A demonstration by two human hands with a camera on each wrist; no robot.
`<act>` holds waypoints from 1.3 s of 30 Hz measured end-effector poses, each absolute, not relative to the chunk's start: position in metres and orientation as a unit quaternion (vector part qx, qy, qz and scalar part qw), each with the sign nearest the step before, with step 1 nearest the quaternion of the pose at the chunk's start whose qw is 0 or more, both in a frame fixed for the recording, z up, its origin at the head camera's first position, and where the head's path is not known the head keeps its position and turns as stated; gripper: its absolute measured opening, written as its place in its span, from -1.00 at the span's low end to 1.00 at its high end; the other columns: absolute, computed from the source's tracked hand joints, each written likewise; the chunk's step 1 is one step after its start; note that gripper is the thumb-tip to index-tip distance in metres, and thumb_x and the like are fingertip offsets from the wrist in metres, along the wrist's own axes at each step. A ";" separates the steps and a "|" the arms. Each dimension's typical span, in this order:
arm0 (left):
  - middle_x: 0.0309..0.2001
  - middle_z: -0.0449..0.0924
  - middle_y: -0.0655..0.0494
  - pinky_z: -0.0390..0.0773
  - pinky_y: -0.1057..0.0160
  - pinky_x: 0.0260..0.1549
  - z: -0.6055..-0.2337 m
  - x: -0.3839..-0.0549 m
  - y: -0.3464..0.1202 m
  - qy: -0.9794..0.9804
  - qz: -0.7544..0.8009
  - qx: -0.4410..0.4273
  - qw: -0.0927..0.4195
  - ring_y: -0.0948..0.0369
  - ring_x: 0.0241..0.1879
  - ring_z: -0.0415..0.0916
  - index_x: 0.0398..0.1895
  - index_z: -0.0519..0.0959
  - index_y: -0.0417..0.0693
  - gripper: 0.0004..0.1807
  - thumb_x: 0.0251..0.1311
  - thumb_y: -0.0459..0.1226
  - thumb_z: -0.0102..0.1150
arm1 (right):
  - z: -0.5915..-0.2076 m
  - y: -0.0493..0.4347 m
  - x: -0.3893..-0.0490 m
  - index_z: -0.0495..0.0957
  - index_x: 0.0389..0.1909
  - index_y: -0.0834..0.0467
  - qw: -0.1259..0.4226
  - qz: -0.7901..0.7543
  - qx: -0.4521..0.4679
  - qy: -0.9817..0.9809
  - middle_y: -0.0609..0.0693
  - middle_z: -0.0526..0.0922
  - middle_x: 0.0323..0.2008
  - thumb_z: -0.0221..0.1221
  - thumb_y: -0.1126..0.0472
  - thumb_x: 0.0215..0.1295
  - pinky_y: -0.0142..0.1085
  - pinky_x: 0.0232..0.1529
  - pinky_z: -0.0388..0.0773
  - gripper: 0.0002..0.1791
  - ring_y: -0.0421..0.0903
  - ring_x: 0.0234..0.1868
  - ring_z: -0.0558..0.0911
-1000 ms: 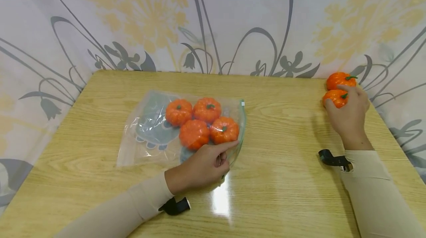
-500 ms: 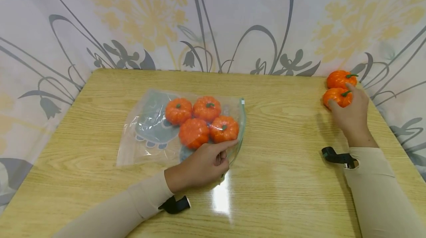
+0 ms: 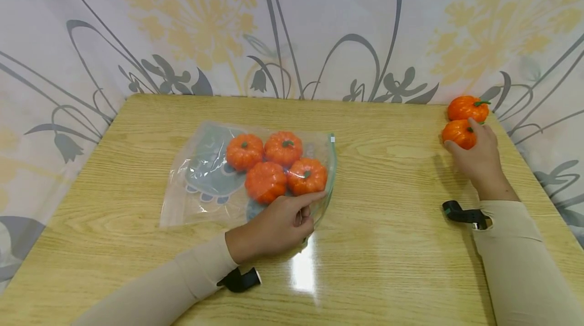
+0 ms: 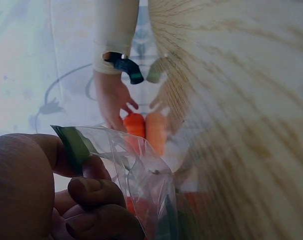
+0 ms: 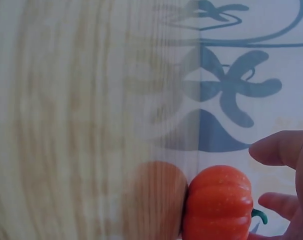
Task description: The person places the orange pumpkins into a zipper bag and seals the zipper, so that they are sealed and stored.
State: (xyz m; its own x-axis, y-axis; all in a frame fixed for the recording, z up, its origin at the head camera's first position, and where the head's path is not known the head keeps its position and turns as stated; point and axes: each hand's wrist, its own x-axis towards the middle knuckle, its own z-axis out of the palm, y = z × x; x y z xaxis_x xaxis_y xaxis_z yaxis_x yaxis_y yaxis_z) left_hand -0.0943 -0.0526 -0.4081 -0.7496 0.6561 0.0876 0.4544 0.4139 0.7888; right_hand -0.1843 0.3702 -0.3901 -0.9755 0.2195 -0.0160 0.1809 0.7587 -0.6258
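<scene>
A clear zip bag [image 3: 210, 214] with a green zip strip lies flat on the table, several small orange toy pumpkins [image 3: 266, 183] inside it. My left hand [image 3: 278, 224] holds the bag's zip edge at its near right corner, index finger stretched along the strip. In the left wrist view the green strip [image 4: 74, 150] sits between thumb and fingers. At the far right, my right hand [image 3: 479, 156] is around the nearer of two loose toy pumpkins [image 3: 458, 134], thumb and fingers spread. The right wrist view shows the thumb [image 5: 276, 147] apart from that pumpkin [image 5: 219, 205].
The second loose pumpkin [image 3: 466, 109] sits behind the first, near the table's back right corner. A wood-grain table [image 3: 388, 265] carries everything. Patterned cloth [image 3: 310, 27] hangs along its back and sides. Black wrist straps [image 3: 239, 280] stick out from both sleeves.
My right hand first drew slightly right, then came back left around the nearer loose pumpkin. The left hand and the bag have stayed in place.
</scene>
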 end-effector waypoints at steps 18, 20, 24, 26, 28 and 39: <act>-0.51 0.41 0.27 0.35 0.47 -0.52 -0.408 -0.094 -0.052 0.830 0.431 0.331 0.127 0.46 -0.59 0.20 0.42 0.39 -0.13 -0.40 0.25 -0.37 0.03 | -0.394 0.368 -0.183 0.02 0.50 0.38 0.021 0.267 -0.093 -0.959 0.55 -0.21 0.44 0.02 0.08 0.42 0.42 0.31 0.10 -0.23 0.65 0.23 0.16; -0.51 0.41 0.28 0.34 0.47 -0.52 -0.408 -0.094 -0.052 0.830 0.430 0.331 0.126 0.46 -0.59 0.20 0.42 0.39 -0.13 -0.40 0.24 -0.38 0.03 | -0.394 0.367 -0.183 0.06 0.48 0.38 0.024 0.264 -0.089 -0.960 0.56 -0.18 0.43 0.04 0.09 0.42 0.43 0.28 0.13 -0.25 0.64 0.20 0.18; -0.53 0.37 0.30 0.31 0.48 -0.52 -0.409 -0.094 -0.052 0.833 0.426 0.330 0.124 0.47 -0.59 0.18 0.41 0.40 -0.13 -0.40 0.24 -0.37 0.02 | -0.394 0.362 -0.181 0.11 0.41 0.39 0.032 0.261 -0.082 -0.961 0.57 -0.12 0.41 0.09 0.08 0.41 0.42 0.24 0.17 -0.28 0.63 0.16 0.22; -0.54 0.36 0.31 0.31 0.48 -0.52 -0.409 -0.094 -0.052 0.834 0.424 0.330 0.124 0.47 -0.60 0.18 0.42 0.39 -0.12 -0.40 0.24 -0.37 0.02 | -0.394 0.360 -0.180 0.13 0.38 0.41 0.035 0.261 -0.079 -0.962 0.58 -0.09 0.39 0.11 0.07 0.40 0.42 0.22 0.19 -0.29 0.62 0.14 0.24; -0.54 0.36 0.31 0.30 0.48 -0.52 -0.409 -0.094 -0.052 0.834 0.424 0.331 0.124 0.47 -0.60 0.17 0.41 0.40 -0.13 -0.40 0.24 -0.36 0.02 | -0.394 0.358 -0.180 0.14 0.36 0.41 0.040 0.258 -0.077 -0.962 0.58 -0.07 0.38 0.12 0.07 0.39 0.41 0.20 0.20 -0.29 0.62 0.13 0.25; -0.53 0.37 0.31 0.31 0.48 -0.51 -0.410 -0.093 -0.052 0.836 0.420 0.329 0.124 0.47 -0.60 0.17 0.42 0.39 -0.11 -0.39 0.24 -0.36 0.03 | -0.394 0.349 -0.179 0.19 0.30 0.39 0.047 0.268 -0.078 -0.959 0.56 -0.01 0.34 0.16 0.01 0.38 0.35 0.19 0.21 -0.31 0.56 0.12 0.28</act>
State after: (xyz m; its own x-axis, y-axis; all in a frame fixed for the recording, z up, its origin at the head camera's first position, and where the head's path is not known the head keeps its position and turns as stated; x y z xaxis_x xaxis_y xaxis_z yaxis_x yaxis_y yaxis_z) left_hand -0.0932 -0.0522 -0.4097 -0.7528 0.6545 0.0699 0.4465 0.4299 0.7847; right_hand -0.1788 0.3488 -0.3938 -0.9834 0.1746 0.0489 0.1239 0.8439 -0.5220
